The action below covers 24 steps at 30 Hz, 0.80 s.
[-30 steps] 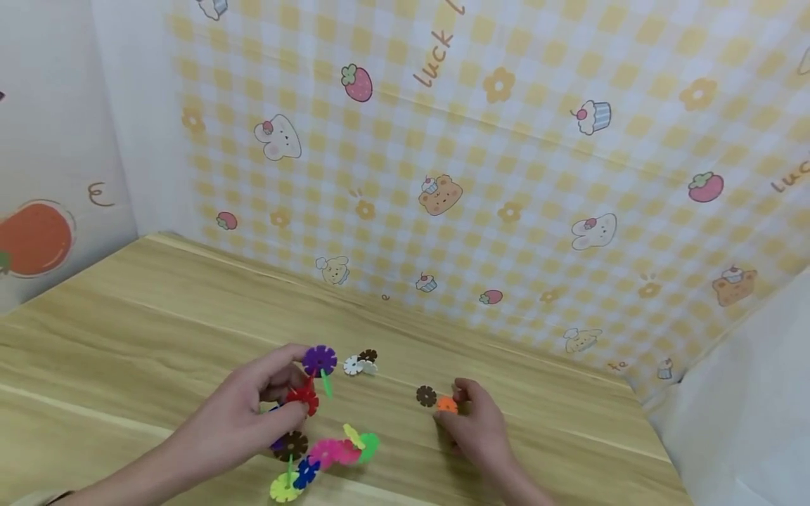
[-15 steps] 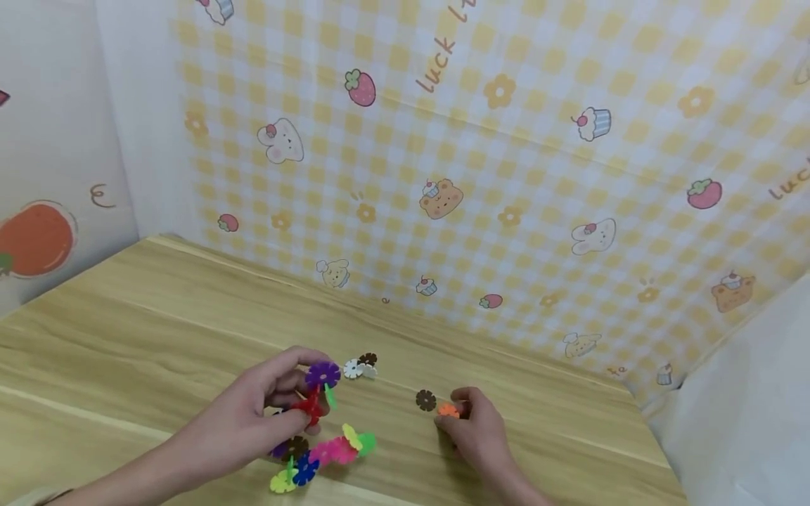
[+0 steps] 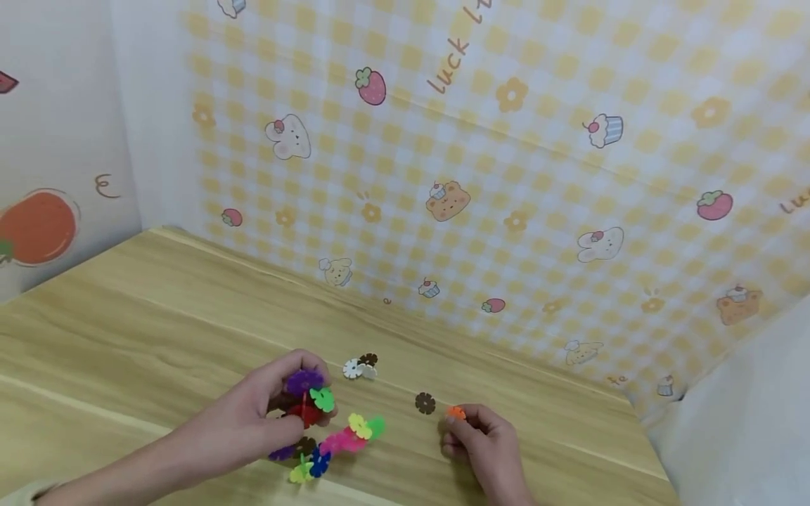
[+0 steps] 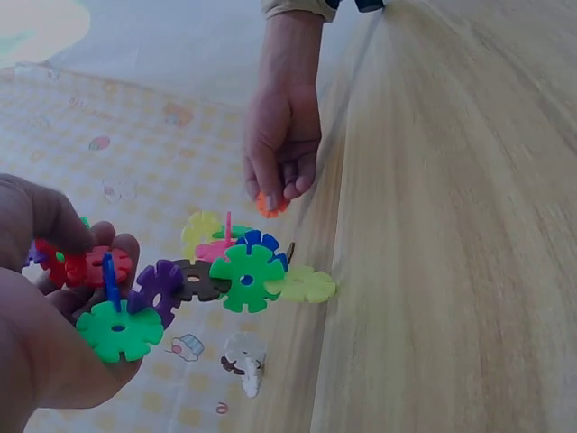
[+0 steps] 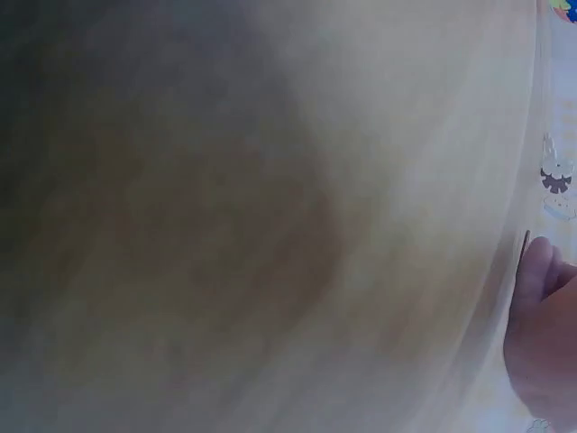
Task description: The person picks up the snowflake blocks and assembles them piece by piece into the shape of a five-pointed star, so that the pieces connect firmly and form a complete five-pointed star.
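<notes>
My left hand (image 3: 249,411) grips a chain of notched plastic snowflake discs by a red disc (image 3: 310,415). A purple disc (image 3: 305,381) and a green disc (image 3: 323,400) sit at its upper end. Pink (image 3: 338,442), yellow, blue and other discs trail below and to the right, clear of the fingers. Between thumb and fingers, my right hand (image 3: 489,446) pinches an orange snowflake disc (image 3: 456,412). In the left wrist view the chain also shows a large green disc (image 4: 247,280). The right wrist view is mostly blurred, with part of the hand (image 5: 545,334) at its edge.
On the wooden table (image 3: 190,316), a loose brown disc (image 3: 425,403) lies just left of the right hand. Farther back is a small group of white discs (image 3: 352,368) and a brown disc (image 3: 368,360). A checked backdrop (image 3: 392,246) rises behind the table.
My right hand has drawn the orange disc a little right and nearer, away from the brown one. The left hand has turned the chain, so the green disc by the purple now faces up.
</notes>
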Motion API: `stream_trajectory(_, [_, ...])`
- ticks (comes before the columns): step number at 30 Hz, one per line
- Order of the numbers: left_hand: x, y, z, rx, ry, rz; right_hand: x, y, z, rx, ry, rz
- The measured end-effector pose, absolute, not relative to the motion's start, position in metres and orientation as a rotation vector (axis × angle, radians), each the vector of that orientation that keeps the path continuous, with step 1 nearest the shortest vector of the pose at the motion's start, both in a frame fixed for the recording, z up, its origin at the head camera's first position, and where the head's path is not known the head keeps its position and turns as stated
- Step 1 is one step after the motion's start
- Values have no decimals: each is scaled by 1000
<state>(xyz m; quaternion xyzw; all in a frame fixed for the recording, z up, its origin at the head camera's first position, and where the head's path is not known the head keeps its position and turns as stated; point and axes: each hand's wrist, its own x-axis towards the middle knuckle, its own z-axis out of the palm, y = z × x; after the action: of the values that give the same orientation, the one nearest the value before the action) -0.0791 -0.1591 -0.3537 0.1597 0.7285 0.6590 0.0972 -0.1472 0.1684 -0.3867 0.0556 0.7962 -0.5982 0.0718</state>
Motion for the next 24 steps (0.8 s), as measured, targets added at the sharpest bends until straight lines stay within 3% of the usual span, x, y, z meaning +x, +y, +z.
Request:
stream_trajectory(16, [-72,-153,-344,690,2143,1992,-112,137,-330,-44,2255,-1935])
stream_trajectory(24, [-69,-141,-332,645,2084,1997,-89,123,-315,-222,2320,-1926])
